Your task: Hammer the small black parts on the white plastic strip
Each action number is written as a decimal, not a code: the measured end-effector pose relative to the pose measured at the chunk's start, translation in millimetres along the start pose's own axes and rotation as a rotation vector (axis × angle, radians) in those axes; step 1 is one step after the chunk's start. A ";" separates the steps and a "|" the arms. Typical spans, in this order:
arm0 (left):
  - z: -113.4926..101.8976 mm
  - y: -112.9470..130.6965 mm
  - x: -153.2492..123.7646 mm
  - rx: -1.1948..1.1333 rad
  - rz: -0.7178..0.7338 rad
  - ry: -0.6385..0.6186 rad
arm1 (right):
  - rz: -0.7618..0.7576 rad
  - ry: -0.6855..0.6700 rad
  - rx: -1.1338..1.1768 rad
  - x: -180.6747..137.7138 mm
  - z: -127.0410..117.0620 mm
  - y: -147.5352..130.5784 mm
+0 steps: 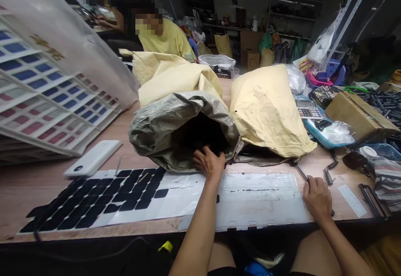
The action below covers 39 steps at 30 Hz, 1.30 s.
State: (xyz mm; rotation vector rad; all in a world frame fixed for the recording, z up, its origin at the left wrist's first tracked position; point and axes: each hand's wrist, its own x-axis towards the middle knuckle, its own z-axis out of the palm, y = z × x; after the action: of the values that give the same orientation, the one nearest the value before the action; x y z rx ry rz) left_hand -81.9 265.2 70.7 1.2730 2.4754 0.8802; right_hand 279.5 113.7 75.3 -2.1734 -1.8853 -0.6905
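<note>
My left hand (210,163) is at the lower lip of a woven sack (150,129) that lies on its side with its mouth towards me. Its fingers are apart and reach into the dark opening; what lies inside is too dark to make out. My right hand (318,196) is closed around a slim hand tool (302,170) with a metal shaft, whose exact kind I cannot tell. The tool's tip points at the front corner of a second, full yellow sack (266,108). Between my hands lies a translucent plastic sheet (260,203).
Black rounded pieces (90,200) lie in rows on white sheets at left. Behind them are a white power bank-like box (92,158) and a white plastic crate (59,88). A cardboard box (360,117) and calculator (308,111) stand right. A person in yellow (169,37) sits opposite.
</note>
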 end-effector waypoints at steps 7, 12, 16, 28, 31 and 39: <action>-11.3 -25.2 -11.0 0.030 0.117 -0.025 | 0.052 -0.064 0.016 -3.1 -0.4 -3.1; -27.7 -18.0 -46.3 -0.190 0.297 0.004 | 0.091 -0.120 0.050 -4.2 -2.3 -4.5; -20.9 6.2 -108.4 -0.245 0.706 -0.406 | 0.100 -0.136 0.061 -3.7 -2.9 -4.4; 27.3 17.2 -134.9 -0.356 0.910 -0.653 | 0.178 -0.161 0.095 -4.8 -6.9 -6.4; 29.2 17.6 -131.9 -0.372 0.858 -0.693 | 0.215 -0.194 0.165 -3.1 -6.0 -2.3; 32.8 22.0 -133.5 -0.334 0.781 -0.706 | 0.331 -0.210 0.802 -38.5 -52.3 -16.3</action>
State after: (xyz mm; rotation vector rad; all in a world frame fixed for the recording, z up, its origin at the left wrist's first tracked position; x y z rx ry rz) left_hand 27.5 182.0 48.1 1.9954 1.2314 0.7428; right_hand 248.5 60.1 101.0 -1.9527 -1.4446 0.3263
